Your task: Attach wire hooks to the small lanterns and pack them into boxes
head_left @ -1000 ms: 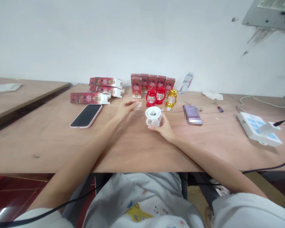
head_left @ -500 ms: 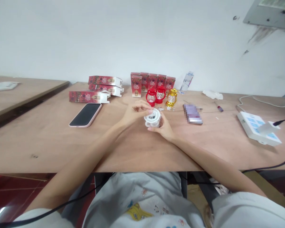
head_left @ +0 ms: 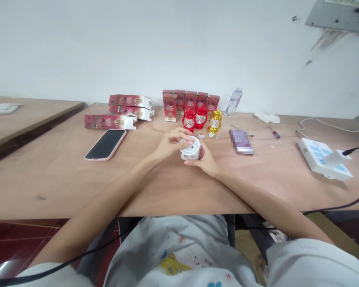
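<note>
A small white lantern (head_left: 190, 153) is held over the table with its round base turned up towards me. My right hand (head_left: 208, 161) wraps its side, thumb in front and fingers behind. My left hand (head_left: 170, 145) is closed at the base, with its thumb laid across the middle and partly covering a dark recess there. Just beyond my hands stand two red lanterns (head_left: 189, 120) and a gold lantern (head_left: 214, 122). A few small pieces (head_left: 212, 136) lie in front of the gold one; their kind is too small to tell.
Several upright red boxes (head_left: 170, 107) stand by the wall, and open-ended boxes (head_left: 103, 121) lie at the left. Around are a phone (head_left: 106, 144), a purple phone-like item (head_left: 241, 141), a bottle (head_left: 234, 101), a tissue (head_left: 267, 116), a screwdriver (head_left: 275, 134) and a power strip (head_left: 324, 159).
My left thumb has moved from the rim onto the middle of the lantern's base, covering more of the dark recess. My right hand keeps its hold. The view has shifted slightly.
</note>
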A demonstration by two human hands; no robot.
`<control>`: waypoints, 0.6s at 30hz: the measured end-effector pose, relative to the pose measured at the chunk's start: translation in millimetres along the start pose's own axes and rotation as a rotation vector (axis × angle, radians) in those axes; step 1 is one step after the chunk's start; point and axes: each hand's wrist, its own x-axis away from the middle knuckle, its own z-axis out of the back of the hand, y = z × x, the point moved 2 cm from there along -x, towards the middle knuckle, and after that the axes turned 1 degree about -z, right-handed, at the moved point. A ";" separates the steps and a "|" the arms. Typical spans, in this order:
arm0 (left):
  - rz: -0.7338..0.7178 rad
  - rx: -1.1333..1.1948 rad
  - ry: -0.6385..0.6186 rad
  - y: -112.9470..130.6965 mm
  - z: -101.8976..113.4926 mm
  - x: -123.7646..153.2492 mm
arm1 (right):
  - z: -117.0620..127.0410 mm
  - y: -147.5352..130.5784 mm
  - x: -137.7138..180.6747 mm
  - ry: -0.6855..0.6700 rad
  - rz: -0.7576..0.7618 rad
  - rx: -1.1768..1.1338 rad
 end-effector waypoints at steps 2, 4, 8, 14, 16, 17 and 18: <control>-0.001 -0.020 0.012 -0.6 0.7 -0.1 | 0.3 0.7 0.2 -0.006 -0.009 -0.008; -0.005 -0.038 0.025 -2.3 2.0 -0.6 | 0.5 0.7 0.4 -0.007 -0.026 -0.003; -0.008 -0.026 0.008 -5.8 2.7 -1.8 | 0.2 -0.9 0.6 -0.008 -0.048 0.002; -0.002 0.085 0.023 -3.2 -0.6 -0.6 | -0.2 -1.6 -0.3 -0.009 -0.041 -0.038; 0.009 0.134 0.049 -3.0 -1.9 -0.1 | 0.0 -1.0 -0.5 -0.014 -0.055 -0.041; 0.014 0.156 0.061 -3.3 -2.4 0.1 | 0.2 -0.6 -0.5 -0.015 -0.062 -0.046; 0.018 0.170 0.068 -3.8 -2.8 0.2 | 0.3 -0.2 -0.5 -0.017 -0.067 -0.054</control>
